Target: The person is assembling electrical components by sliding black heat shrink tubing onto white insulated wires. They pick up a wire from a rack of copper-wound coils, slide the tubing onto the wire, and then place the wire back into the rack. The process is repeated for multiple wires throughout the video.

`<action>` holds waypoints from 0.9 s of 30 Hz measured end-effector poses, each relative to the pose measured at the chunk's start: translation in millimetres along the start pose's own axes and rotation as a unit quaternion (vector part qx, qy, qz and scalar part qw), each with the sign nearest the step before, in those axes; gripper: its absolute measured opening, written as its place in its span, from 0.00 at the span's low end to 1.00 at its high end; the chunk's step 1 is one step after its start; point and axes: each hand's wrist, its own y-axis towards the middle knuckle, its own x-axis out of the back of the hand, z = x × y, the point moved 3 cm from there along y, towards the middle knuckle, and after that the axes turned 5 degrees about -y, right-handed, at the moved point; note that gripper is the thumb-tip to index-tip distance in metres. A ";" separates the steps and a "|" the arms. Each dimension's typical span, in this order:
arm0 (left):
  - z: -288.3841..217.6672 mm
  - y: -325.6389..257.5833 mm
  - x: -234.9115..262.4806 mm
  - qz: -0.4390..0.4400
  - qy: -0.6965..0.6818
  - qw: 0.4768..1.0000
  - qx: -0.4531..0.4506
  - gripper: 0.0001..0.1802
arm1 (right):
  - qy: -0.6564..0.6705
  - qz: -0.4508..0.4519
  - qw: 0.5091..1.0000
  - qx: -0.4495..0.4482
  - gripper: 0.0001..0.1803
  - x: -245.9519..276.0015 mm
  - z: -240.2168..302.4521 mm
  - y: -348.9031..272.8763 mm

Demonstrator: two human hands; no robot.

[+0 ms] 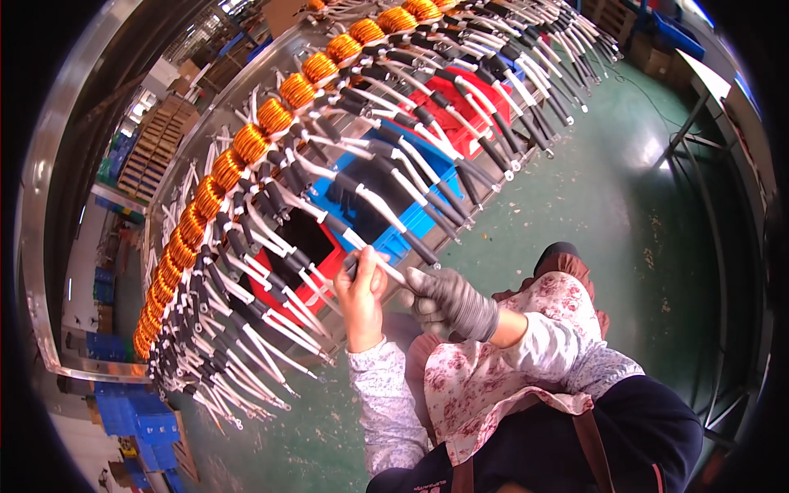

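Observation:
A white-sleeved cable lead [391, 271] runs from the hanging bundle to my hands. My left hand [362, 297], bare, pinches it with thumb and fingers, beside a short piece of black sleeving. Just to the right, my right hand [450, 302], in a dark grey glove, is closed around the lead's outer end; the tip is hidden inside the grip. The lead belongs to a long curved row of copper-wound coils [250, 144], from which many similar white leads with black sleeves [423, 249] hang toward me, several tipped with metal terminals.
Under the leads stand a blue bin [421, 222] with dark contents, a near red bin [326, 289] and a far red bin [499, 103]. A metal frame [41, 271] curves along the left. Blue boxes [136, 411] sit at lower left; a table leg [711, 189] is at right.

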 end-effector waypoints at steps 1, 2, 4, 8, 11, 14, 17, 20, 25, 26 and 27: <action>-0.4 0.5 -0.7 -0.002 0.003 1.000 0.001 0.13 | 0.152 0.095 0.981 -0.070 0.16 5.7 -5.2 10.9; -0.7 0.4 -6.1 0.000 0.005 1.000 0.002 0.13 | 0.297 0.187 0.927 -0.134 0.16 11.7 -7.3 18.5; -0.8 2.0 -9.2 0.001 -0.005 1.000 -0.009 0.13 | 0.251 0.206 0.941 -0.098 0.18 11.8 -6.7 24.0; -4.0 -1.6 -3.2 -0.010 -0.011 1.000 0.004 0.13 | 0.095 0.153 0.983 -0.031 0.20 7.2 -7.3 0.3; 0.7 0.7 -0.5 -0.006 -0.002 1.000 0.007 0.13 | 0.162 0.069 0.981 -0.079 0.19 22.8 -20.6 8.4; -1.5 1.3 -5.5 0.008 0.011 1.000 0.007 0.13 | 0.147 0.059 0.987 -0.028 0.19 15.9 -16.2 18.5; -0.8 1.8 1.5 0.026 0.015 0.999 0.018 0.13 | 0.132 0.121 0.984 -0.001 0.19 4.5 -9.9 29.0; -3.2 -1.1 4.5 0.034 0.033 0.999 0.017 0.14 | 0.145 0.142 0.979 0.013 0.19 0.5 -11.6 32.2; 3.1 -6.4 6.4 0.060 0.039 0.997 -0.038 0.21 | 0.125 0.087 0.988 0.019 0.19 9.4 -15.9 32.1; 3.9 -11.1 11.3 0.033 0.055 0.998 -0.029 0.25 | 0.029 0.073 0.995 0.061 0.17 12.4 -13.0 31.4; 3.2 -17.9 13.9 0.020 0.056 0.998 -0.020 0.26 | -0.066 0.058 0.991 0.103 0.16 15.7 -9.4 29.3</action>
